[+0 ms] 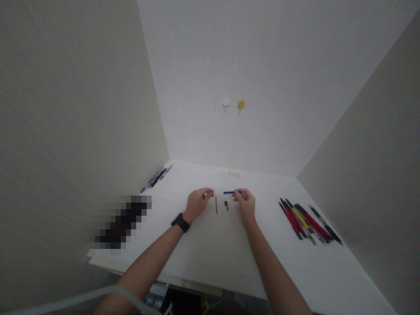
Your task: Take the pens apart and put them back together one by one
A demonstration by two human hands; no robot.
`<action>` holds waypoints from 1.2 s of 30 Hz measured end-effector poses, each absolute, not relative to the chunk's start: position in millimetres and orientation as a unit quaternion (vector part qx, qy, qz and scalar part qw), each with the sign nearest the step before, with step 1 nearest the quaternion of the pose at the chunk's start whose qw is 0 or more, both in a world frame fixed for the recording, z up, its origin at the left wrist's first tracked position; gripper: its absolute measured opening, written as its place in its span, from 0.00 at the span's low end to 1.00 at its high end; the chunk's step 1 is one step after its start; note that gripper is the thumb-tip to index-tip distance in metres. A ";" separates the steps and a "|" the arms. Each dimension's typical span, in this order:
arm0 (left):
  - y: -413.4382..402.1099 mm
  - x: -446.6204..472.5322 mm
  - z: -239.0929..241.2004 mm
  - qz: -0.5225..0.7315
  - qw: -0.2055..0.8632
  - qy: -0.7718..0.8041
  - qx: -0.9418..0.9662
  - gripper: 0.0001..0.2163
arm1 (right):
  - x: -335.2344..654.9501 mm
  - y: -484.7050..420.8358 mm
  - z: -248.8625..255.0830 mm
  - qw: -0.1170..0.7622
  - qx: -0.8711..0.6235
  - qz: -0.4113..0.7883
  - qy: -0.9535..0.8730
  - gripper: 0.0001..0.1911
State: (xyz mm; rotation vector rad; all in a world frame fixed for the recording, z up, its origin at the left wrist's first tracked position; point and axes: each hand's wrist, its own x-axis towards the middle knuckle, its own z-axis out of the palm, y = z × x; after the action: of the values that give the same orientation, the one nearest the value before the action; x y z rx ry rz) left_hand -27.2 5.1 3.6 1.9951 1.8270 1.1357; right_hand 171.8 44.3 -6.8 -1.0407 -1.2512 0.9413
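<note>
From the head camera, my right hand (pixel 246 203) pinches one end of a slim blue plastic pen barrel (pixel 230 192) just above the white worktop (pixel 210 249). My left hand (pixel 197 202) is curled, fingertips pinched together; I cannot tell on what. Between them lie a thin dark refill (pixel 216 204) and a small black piece (pixel 226 204).

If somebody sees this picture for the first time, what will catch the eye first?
Two bare hands meet on the white table: the right hand pinches a blue pen tube, the left hand is curled beside it. A bright bundle of red, black and yellow pens lies on its right side, and a white hook and a yellow hook dot the back wall.
</note>
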 end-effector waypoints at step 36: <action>-4.1 -22.0 8.5 0.327 0.094 0.513 0.788 0.10 | 172.5 18.2 22.1 0.357 -0.379 0.214 -0.826 0.12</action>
State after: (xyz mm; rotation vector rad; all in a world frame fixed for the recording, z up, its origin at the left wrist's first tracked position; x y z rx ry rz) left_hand -22.0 -4.1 8.5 2.3383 1.5217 0.9713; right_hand 172.5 18.2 22.1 -0.9788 -2.1327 0.5531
